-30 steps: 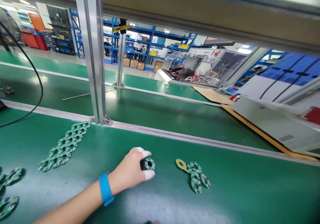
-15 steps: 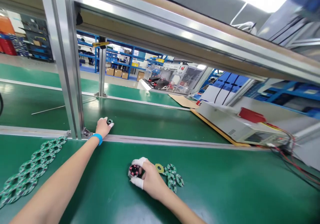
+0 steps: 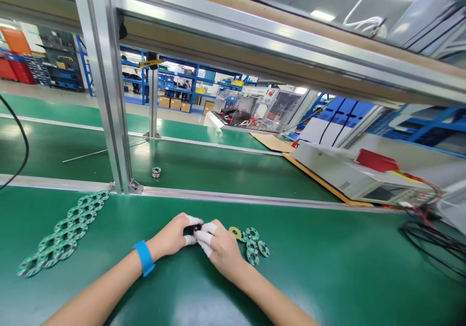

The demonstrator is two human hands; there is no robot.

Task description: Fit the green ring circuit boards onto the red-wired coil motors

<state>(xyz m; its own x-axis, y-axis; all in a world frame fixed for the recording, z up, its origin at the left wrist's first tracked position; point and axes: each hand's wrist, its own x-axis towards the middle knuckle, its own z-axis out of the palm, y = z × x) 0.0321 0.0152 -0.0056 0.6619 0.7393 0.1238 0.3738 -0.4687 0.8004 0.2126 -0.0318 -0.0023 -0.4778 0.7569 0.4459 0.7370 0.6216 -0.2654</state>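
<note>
Between my two hands, low over the green bench, is a small dark round part with reddish bits, which looks like a wound motor stator (image 3: 197, 228). My left hand (image 3: 171, 236), with white finger covers and a blue wristband, grips it from the left. My right hand (image 3: 223, 251), also in white finger covers, pinches it from the right; the fingers hide most of it. Just right of that hand lie a yellow ring (image 3: 230, 231) and several loose green ring-shaped circuit boards (image 3: 252, 243). Another stator with a green board on top (image 3: 156, 172) stands beyond the metal rail.
Rows of joined green ring boards (image 3: 47, 262) lie on the left. An aluminium post (image 3: 109, 98) rises behind the rail (image 3: 218, 199), with a beam overhead. To the right are a grey instrument box (image 3: 349, 171) and black cables (image 3: 433, 243). A thin rod lies far left.
My left hand has let go of the green-topped stator beyond the rail and come back to the stator in my right hand. Both hands now hold it. The view has shifted slightly.
</note>
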